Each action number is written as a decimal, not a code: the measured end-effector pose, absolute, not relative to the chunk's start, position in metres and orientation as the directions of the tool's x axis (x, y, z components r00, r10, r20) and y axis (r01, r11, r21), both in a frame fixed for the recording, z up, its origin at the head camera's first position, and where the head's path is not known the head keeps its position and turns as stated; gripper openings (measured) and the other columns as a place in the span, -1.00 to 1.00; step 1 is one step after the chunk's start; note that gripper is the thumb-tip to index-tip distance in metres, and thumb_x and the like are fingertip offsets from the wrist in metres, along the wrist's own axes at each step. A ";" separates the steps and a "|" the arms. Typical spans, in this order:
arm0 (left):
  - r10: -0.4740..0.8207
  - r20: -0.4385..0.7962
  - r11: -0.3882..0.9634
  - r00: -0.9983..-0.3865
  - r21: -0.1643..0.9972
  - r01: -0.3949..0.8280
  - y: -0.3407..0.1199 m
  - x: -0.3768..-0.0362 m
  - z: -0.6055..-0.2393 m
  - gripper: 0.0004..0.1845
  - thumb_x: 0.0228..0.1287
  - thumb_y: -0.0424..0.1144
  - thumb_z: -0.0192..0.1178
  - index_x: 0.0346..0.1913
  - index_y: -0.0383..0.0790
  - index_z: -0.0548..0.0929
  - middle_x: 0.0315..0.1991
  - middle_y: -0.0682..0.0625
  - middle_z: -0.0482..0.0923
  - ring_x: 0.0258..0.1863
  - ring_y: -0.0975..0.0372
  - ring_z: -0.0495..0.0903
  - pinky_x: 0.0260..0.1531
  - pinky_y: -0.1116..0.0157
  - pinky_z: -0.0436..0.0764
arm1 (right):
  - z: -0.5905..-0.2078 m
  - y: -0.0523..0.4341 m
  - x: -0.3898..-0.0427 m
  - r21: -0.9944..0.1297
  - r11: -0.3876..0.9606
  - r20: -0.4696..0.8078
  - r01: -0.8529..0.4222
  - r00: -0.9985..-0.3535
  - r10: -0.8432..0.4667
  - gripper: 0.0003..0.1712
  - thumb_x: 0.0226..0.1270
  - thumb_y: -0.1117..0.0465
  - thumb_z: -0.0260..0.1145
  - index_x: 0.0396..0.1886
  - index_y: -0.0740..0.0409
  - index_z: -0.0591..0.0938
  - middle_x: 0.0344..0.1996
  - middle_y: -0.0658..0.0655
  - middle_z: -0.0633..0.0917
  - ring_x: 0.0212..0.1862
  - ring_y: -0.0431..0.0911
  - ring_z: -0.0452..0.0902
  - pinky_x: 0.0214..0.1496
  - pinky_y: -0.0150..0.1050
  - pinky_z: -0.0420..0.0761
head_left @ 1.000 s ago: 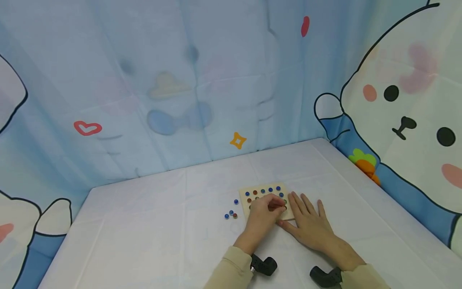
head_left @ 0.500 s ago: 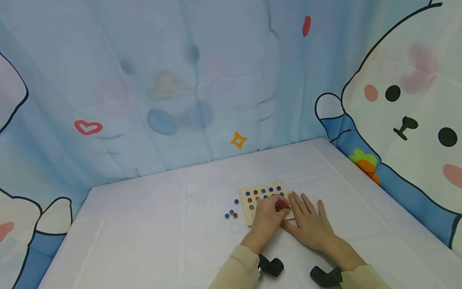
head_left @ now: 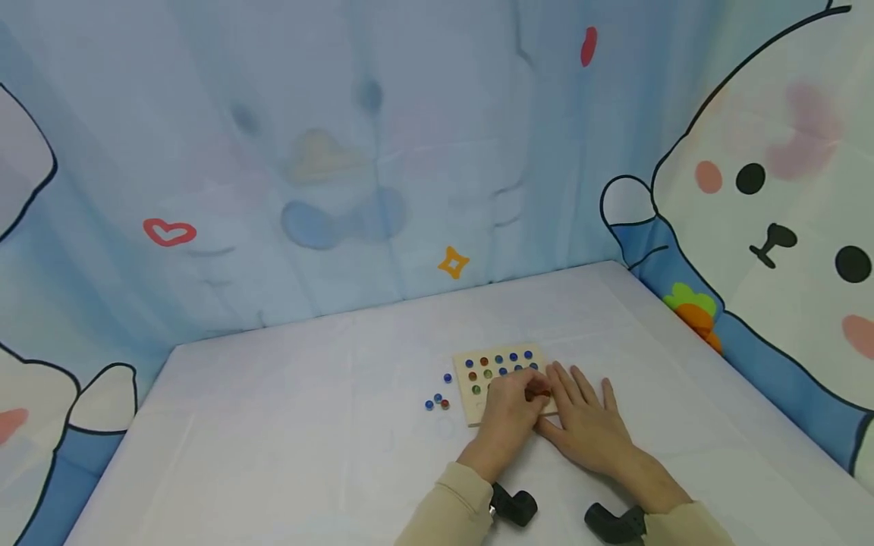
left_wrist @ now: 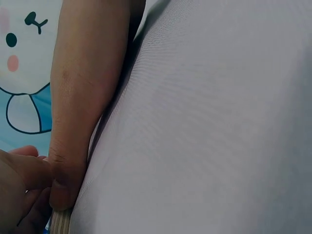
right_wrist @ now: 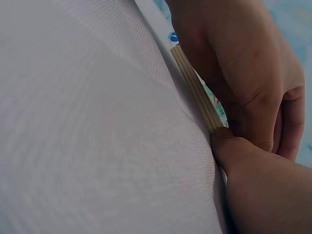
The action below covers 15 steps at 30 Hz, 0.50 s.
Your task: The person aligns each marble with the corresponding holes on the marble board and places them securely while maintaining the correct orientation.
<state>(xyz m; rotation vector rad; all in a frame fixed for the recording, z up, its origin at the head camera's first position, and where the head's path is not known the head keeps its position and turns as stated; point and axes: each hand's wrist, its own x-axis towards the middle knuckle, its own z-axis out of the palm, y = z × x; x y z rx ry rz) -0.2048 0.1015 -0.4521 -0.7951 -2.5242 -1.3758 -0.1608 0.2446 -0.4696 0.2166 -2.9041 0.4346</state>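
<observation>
While most hollows of the wooden board point(head_left: 501, 371) already carried marbles, blue along the far row with red and green mixed behind, four loose marbles point(head_left: 438, 398) lay on the white tablecloth point(head_left: 287, 425) just left of it. The near rows were hidden under the hands, so the count of open hollows could not be read; judged from the strays, the filling looked well along but unfinished.

The left hand point(head_left: 508, 413) sat over the near part of the board with fingers curled; it seemed to pinch something small and reddish at the fingertips, though that was too small to confirm. The right hand point(head_left: 587, 421) lay flat, fingers straight and slightly spread, against the board's right edge.

Only the head view gave the layout and colours. The right wrist view showed what that one could not: the board's layered edge point(right_wrist: 195, 90) end-on, and the right thumb point(right_wrist: 234, 146) butted against its corner. The left wrist view showed mostly cloth and the right hand's edge.
</observation>
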 end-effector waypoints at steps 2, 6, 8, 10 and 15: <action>0.366 0.381 0.458 -0.849 0.721 0.521 0.100 -0.206 -0.451 -0.82 0.18 -0.43 0.37 -0.17 -0.16 0.73 -0.28 0.08 0.74 -0.29 0.50 0.61 -0.28 0.66 0.52 | -0.470 0.244 -0.163 -0.279 0.944 0.198 -0.177 -0.972 -0.124 0.04 0.37 -0.30 0.17 0.54 0.31 0.09 0.52 0.38 0.16 0.52 0.36 -0.05 0.42 0.50 -0.27; 0.382 0.388 0.505 -0.839 0.672 0.541 0.106 -0.208 -0.444 -0.86 0.22 -0.37 0.37 -0.17 -0.13 0.72 -0.28 0.09 0.74 -0.30 0.50 0.60 -0.30 0.72 0.46 | -0.467 0.252 -0.165 -0.277 0.948 0.144 -0.156 -0.982 -0.119 0.09 0.38 -0.35 0.12 0.56 0.31 0.01 0.53 0.40 0.09 0.53 0.38 -0.12 0.41 0.50 -0.34; 0.392 0.389 0.514 -0.834 0.659 0.549 0.110 -0.209 -0.441 -0.88 0.25 -0.34 0.35 -0.17 -0.11 0.72 -0.27 0.11 0.74 -0.30 0.52 0.59 -0.30 0.74 0.44 | -0.466 0.259 -0.166 -0.278 0.949 0.122 -0.147 -0.986 -0.116 0.13 0.37 -0.38 0.09 0.57 0.32 -0.04 0.54 0.41 0.05 0.54 0.39 -0.16 0.40 0.51 -0.39; 0.403 0.393 0.508 -0.827 0.655 0.559 0.114 -0.212 -0.437 -0.89 0.29 -0.32 0.32 -0.16 -0.09 0.71 -0.25 0.13 0.74 -0.28 0.54 0.58 -0.28 0.75 0.44 | -0.465 0.267 -0.168 -0.277 0.950 0.115 -0.145 -0.986 -0.117 0.16 0.38 -0.42 0.04 0.57 0.33 -0.09 0.54 0.42 0.00 0.54 0.40 -0.21 0.39 0.51 -0.44; 0.415 0.400 0.502 -0.817 0.649 0.572 0.118 -0.219 -0.429 -0.86 0.34 -0.32 0.27 -0.10 -0.06 0.69 -0.19 0.16 0.73 -0.22 0.56 0.59 -0.21 0.76 0.45 | -0.461 0.281 -0.176 -0.275 0.950 0.095 -0.145 -0.988 -0.124 0.19 0.38 -0.46 -0.04 0.57 0.32 -0.17 0.55 0.44 -0.08 0.54 0.42 -0.29 0.36 0.53 -0.50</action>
